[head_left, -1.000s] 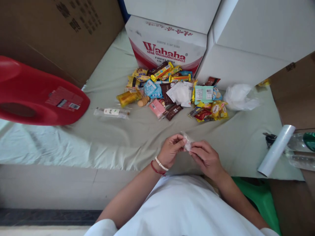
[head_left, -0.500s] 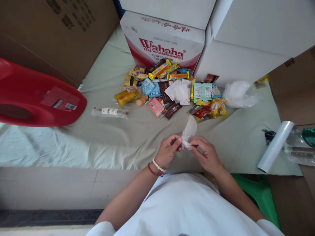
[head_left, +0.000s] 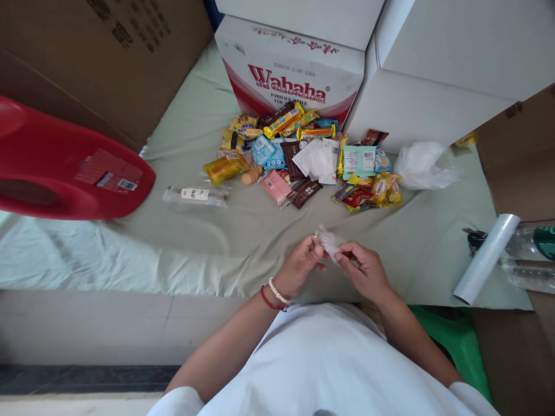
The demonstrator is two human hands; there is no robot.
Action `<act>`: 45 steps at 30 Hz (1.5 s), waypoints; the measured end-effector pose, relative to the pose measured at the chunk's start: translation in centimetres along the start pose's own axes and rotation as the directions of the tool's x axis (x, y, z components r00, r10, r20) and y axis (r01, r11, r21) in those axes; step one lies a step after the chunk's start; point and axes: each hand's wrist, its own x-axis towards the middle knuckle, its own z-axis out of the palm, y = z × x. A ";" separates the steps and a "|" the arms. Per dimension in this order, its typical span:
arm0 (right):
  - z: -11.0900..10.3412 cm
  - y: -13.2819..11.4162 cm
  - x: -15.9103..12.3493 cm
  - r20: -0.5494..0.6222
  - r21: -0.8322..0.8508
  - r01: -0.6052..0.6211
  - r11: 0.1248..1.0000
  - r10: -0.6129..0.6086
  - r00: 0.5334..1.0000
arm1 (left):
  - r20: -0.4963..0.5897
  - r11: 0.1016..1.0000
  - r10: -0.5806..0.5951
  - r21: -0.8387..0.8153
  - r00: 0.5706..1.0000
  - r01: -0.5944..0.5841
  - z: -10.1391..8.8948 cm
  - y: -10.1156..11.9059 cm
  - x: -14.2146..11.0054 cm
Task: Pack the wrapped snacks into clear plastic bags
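Between my two hands is a small crumpled piece of thin, whitish, see-through plastic (head_left: 329, 243); whether it is a bag or a wrapper I cannot tell. My left hand (head_left: 302, 261), with bracelets at the wrist, pinches its left side. Thumb and fingers of my right hand (head_left: 361, 267) are closed on its right end. Both hands are just above the cloth-covered surface (head_left: 243, 248), near its front edge. Beyond them lies a pile of packaged snacks, among them a pink packet (head_left: 277, 186), a brown packet (head_left: 307, 193) and yellow-wrapped bars (head_left: 284, 120).
A white Wahaha carton (head_left: 295, 69) stands behind the snacks. On the left are a red plastic container (head_left: 78, 167) and a clear narrow packet (head_left: 195, 195). To the right lie a crumpled white bag (head_left: 422, 166), a plastic film roll (head_left: 486, 260) and clear bottles (head_left: 524, 242).
The plastic's upper part, which stood up long and loose, is now bunched and folded down between my hands. My left fingers have shifted up on it slightly.
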 end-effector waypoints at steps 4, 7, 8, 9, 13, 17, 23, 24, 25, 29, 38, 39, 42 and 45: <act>0.5 -0.1 0.2 0.046 0.361 -0.163 0.918 0.157 0.987 | -0.026 0.986 0.076 0.152 0.997 -0.071 0.1 -0.5 0.0; 0.0 0.0 0.7 -0.009 0.534 -0.217 0.817 0.262 0.965 | -0.097 0.980 0.108 0.176 0.989 -0.090 -1.0 -0.6 0.1; -0.3 0.1 0.8 -0.017 0.570 -0.233 0.788 0.295 0.955 | -0.108 0.980 0.117 0.174 0.987 -0.097 -1.3 -0.5 0.1; -0.6 0.2 0.9 -0.018 0.592 -0.249 0.766 0.322 0.947 | -0.118 0.980 0.126 0.168 0.985 -0.105 -1.6 -0.5 0.1; -0.6 0.3 0.8 0.034 0.533 -0.268 0.803 0.296 0.954 | -0.056 0.995 0.055 0.085 0.997 -0.050 -1.3 -0.4 -0.1; 0.5 0.1 0.7 0.132 0.446 -0.247 0.860 0.210 0.969 | -0.013 0.999 -0.013 0.032 1.000 0.014 0.5 -0.7 0.3; -0.6 0.5 0.9 0.061 0.544 -0.253 0.800 0.262 0.963 | -0.045 0.999 0.007 -0.042 0.999 -0.009 -0.3 -0.9 0.5; -1.1 0.7 0.9 0.043 0.574 -0.254 0.778 0.282 0.959 | -0.041 0.998 -0.001 -0.063 0.999 -0.001 -0.7 -0.7 0.4; -1.5 1.0 0.9 0.019 0.605 -0.252 0.755 0.303 0.953 | -0.038 0.996 -0.005 -0.084 0.999 0.001 -1.1 -0.4 0.2; -2.3 1.6 1.1 -0.017 0.669 -0.225 0.708 0.317 0.948 | -0.004 0.987 -0.016 -0.162 1.000 0.015 -2.0 0.6 -0.5; -0.8 1.9 2.0 0.143 0.598 -0.253 0.761 0.209 0.967 | -0.073 0.969 -0.031 -0.247 0.997 0.012 -1.7 -0.6 0.1; -0.6 2.1 2.2 0.193 0.570 -0.291 0.768 0.218 0.957 | -0.069 0.965 -0.029 -0.262 0.997 0.010 -1.7 -0.5 0.1; -0.3 2.7 2.8 0.182 0.549 -0.354 0.757 0.305 0.935 | -0.008 0.944 -0.029 -0.328 1.000 0.025 -1.8 -0.1 -0.3; -0.3 2.6 3.1 -0.050 0.657 -0.273 0.703 0.402 0.914 | -0.069 0.978 -0.021 -0.207 0.997 0.007 -2.2 0.3 -0.5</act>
